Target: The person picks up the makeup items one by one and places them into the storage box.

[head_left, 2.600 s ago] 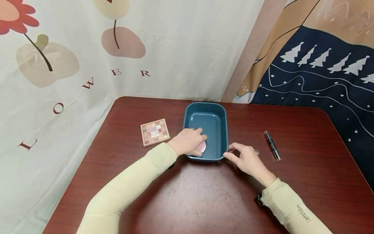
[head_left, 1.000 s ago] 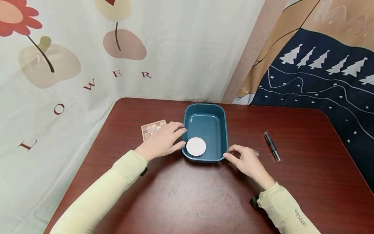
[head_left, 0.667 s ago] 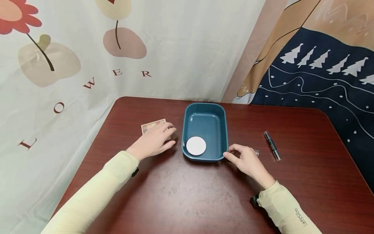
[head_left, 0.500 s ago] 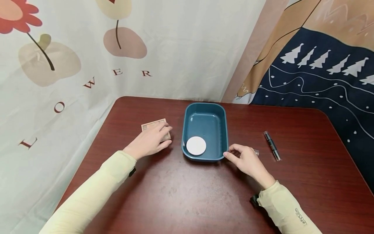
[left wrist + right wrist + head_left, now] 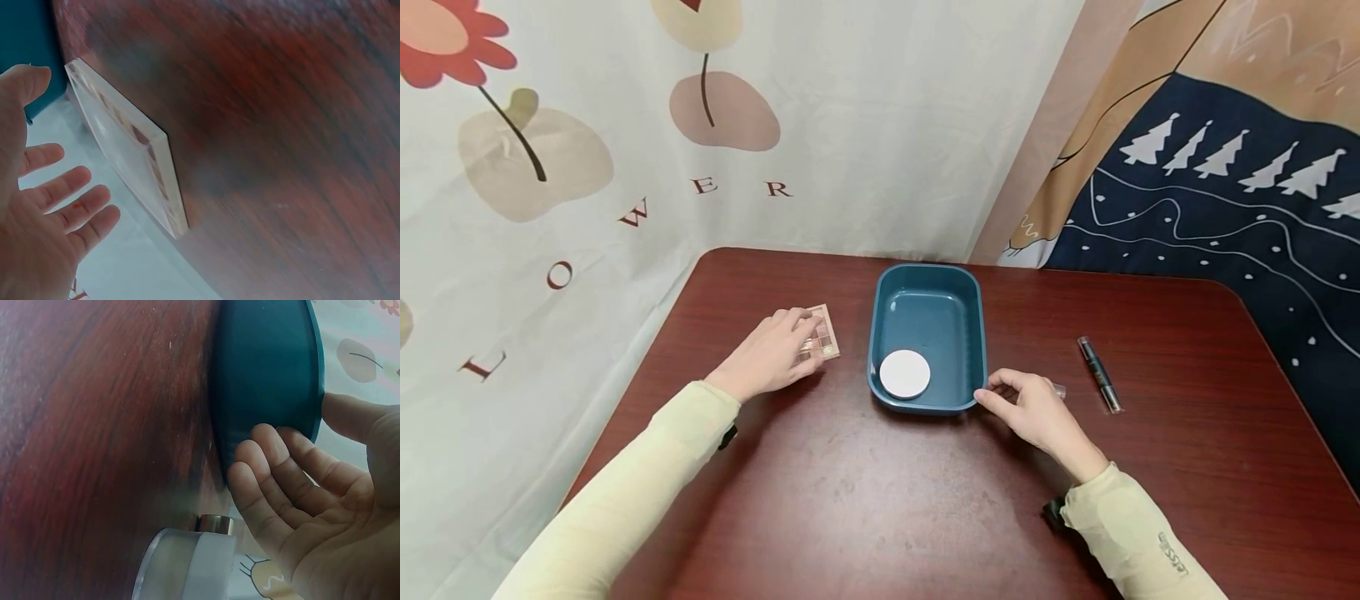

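My left hand (image 5: 767, 354) is over an eyeshadow palette (image 5: 823, 337) lying flat on the table, covering its left part. In the left wrist view the fingers are spread above the palette's clear lid (image 5: 119, 147), with a gap between. My right hand (image 5: 1033, 408) is at the near right corner of a teal bin (image 5: 928, 410). The right wrist view shows its thumb at the rim and its loosely bent fingers against the outer wall. A round white compact (image 5: 905, 374) lies inside the bin, at its near left.
A dark double-ended stick (image 5: 1099, 375) with clear caps lies right of my right hand. Mostly hidden behind that hand is a clear, thick-walled container (image 5: 187, 565) beside a gold-coloured metal piece (image 5: 216, 524). Printed curtains (image 5: 880, 125) hang behind the table.
My left hand first let go of the compact in the bin, then moved left over the palette and slightly further left just now. My right hand stays at the bin's corner.
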The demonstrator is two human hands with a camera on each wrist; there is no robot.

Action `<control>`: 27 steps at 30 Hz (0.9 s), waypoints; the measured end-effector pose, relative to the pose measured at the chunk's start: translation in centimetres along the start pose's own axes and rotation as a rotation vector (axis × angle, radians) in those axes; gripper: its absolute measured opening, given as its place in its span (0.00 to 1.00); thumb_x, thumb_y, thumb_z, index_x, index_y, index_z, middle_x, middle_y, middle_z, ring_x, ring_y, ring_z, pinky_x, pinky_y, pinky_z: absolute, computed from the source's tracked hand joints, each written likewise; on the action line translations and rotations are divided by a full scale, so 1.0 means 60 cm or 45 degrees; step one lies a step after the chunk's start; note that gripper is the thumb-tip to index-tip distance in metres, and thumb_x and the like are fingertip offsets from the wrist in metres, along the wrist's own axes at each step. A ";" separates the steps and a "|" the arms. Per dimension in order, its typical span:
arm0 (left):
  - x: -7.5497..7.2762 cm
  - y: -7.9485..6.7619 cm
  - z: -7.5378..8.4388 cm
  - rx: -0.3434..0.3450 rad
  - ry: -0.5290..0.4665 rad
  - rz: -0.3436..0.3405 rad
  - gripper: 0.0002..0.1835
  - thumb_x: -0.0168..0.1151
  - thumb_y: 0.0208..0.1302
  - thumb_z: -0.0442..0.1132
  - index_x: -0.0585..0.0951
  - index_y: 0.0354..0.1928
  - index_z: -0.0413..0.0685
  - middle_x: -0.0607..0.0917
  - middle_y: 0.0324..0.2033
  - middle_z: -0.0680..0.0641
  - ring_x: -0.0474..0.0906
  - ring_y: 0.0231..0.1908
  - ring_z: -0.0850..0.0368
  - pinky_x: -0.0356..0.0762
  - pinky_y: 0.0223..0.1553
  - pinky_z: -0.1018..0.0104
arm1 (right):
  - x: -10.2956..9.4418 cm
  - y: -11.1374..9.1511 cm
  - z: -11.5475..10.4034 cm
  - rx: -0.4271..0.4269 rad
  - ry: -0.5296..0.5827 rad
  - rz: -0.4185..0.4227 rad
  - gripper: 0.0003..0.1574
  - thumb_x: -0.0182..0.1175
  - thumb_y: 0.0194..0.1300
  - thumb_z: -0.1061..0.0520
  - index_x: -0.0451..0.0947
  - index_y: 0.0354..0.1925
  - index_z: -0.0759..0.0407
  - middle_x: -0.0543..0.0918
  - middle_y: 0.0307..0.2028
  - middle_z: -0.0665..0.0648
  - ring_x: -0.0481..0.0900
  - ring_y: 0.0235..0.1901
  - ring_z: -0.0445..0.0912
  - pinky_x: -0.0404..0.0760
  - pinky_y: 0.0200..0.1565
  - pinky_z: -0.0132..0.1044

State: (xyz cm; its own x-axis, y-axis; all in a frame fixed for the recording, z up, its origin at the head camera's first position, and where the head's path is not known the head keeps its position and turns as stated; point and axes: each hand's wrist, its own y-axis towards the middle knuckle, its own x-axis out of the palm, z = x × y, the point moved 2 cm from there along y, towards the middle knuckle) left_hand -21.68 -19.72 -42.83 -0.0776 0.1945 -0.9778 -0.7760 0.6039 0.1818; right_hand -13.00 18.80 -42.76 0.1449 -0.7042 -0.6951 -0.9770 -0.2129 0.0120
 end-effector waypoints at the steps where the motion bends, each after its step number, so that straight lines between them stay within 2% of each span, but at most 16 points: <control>1: 0.001 0.000 -0.002 -0.007 0.006 -0.004 0.30 0.66 0.68 0.47 0.75 0.64 0.35 0.78 0.56 0.33 0.76 0.52 0.33 0.75 0.55 0.40 | 0.000 0.000 0.000 0.001 0.000 0.000 0.08 0.68 0.70 0.53 0.85 0.40 0.57 0.85 0.28 0.47 0.79 0.29 0.40 0.77 0.34 0.35; 9: 0.006 0.001 -0.019 -0.095 0.022 -0.080 0.37 0.69 0.65 0.50 0.73 0.68 0.33 0.76 0.58 0.30 0.73 0.56 0.30 0.73 0.58 0.37 | 0.000 0.000 -0.001 0.000 0.010 0.000 0.08 0.68 0.70 0.53 0.85 0.40 0.57 0.85 0.28 0.47 0.78 0.28 0.40 0.76 0.33 0.35; 16: 0.009 0.004 -0.030 -0.161 -0.050 -0.143 0.41 0.68 0.65 0.54 0.70 0.71 0.35 0.71 0.65 0.28 0.68 0.64 0.29 0.68 0.63 0.34 | -0.001 0.001 0.000 0.014 0.010 -0.004 0.07 0.68 0.70 0.53 0.85 0.40 0.56 0.84 0.27 0.47 0.77 0.28 0.40 0.76 0.32 0.34; 27: 0.016 0.009 -0.047 -0.289 -0.132 -0.282 0.47 0.76 0.57 0.55 0.67 0.73 0.40 0.65 0.70 0.27 0.62 0.70 0.30 0.61 0.69 0.34 | 0.001 0.000 0.001 0.017 0.011 -0.001 0.07 0.68 0.70 0.53 0.85 0.39 0.56 0.84 0.26 0.46 0.77 0.26 0.39 0.75 0.32 0.34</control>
State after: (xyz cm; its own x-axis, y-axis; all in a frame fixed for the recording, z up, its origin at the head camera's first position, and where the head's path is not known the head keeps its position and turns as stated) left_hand -23.94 -21.35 -43.98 0.1636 0.1628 -0.9730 -0.8874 0.4551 -0.0730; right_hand -13.02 18.80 -42.85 0.1468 -0.7100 -0.6887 -0.9789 -0.2041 0.0018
